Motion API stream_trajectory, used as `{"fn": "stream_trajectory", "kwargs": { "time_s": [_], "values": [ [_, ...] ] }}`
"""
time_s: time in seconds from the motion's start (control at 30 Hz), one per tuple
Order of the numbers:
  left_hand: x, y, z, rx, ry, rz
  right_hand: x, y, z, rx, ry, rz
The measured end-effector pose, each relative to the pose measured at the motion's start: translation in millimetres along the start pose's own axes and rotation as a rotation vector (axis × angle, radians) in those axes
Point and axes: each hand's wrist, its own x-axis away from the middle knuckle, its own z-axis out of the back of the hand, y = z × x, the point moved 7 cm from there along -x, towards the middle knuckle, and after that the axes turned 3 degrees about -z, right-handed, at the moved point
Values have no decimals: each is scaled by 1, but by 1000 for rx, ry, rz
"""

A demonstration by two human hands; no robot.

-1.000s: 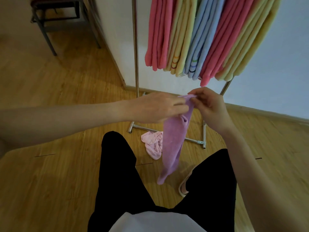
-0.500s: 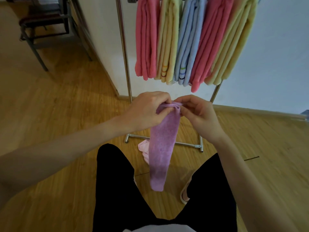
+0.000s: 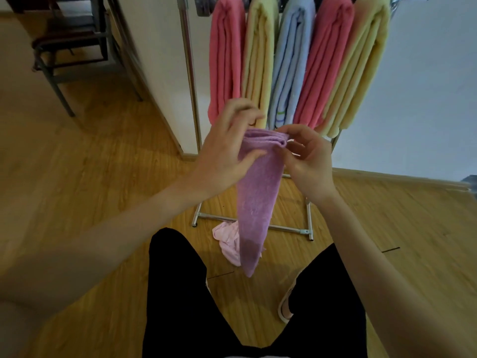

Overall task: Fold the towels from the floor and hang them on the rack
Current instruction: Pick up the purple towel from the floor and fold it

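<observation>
Purple towel point(image 3: 258, 192): folded narrow, hanging in front of rack point(image 3: 189, 73), top edge held so layers stay aligned.
Left hand point(image 3: 227, 151): thumb pinching top.
Right hand point(image 3: 307, 158): fingers pinching corner.
Pink towel point(image 3: 227, 239): crumpled on floor.

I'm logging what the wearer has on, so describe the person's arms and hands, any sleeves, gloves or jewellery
Both arms are bare from wrist to the frame edge: no sleeves, gloves or watch show. The left hand and right hand carry no visible rings or markings. Lower down, black trousers and a strip of white top show.
</observation>
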Motion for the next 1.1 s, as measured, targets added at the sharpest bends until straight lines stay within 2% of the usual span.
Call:
{"fn": "stream_trajectory", "kwargs": {
  "time_s": [0.03,0.1,0.2,0.27,0.33,0.5,0.6,0.73,0.83,0.93,1.0,1.1],
  "values": [
    [12,-11,-5,-3,17,79,-2,3,-1,7,8,-11],
    [40,-36,-25,74,-63,289,-5,8,-4,20,13,-38],
    [84,-76,-70,347,-262,615,-10,7,-7,29,9,-48],
    [104,-93,-91,526,-296,784,-14,5,-8,20,8,-56],
    [115,-100,-107,612,-314,849,-17,1,-6,-3,21,-69],
    [143,-103,-145,635,-471,988,-27,-21,12,-193,168,-106],
    [160,-107,-162,718,-478,1056,-33,-19,35,-271,380,-161],
    [162,-110,-161,682,-479,1153,-18,32,66,-317,642,-356],
    [143,-116,-144,631,-420,1110,6,77,81,-237,689,-519],
    [110,-109,-120,608,-433,957,40,117,76,-170,615,-712],
    [85,-98,-104,611,-495,822,60,146,66,-110,491,-830],
    [58,-82,-83,569,-630,657,82,176,43,79,187,-955]
  ]
}}
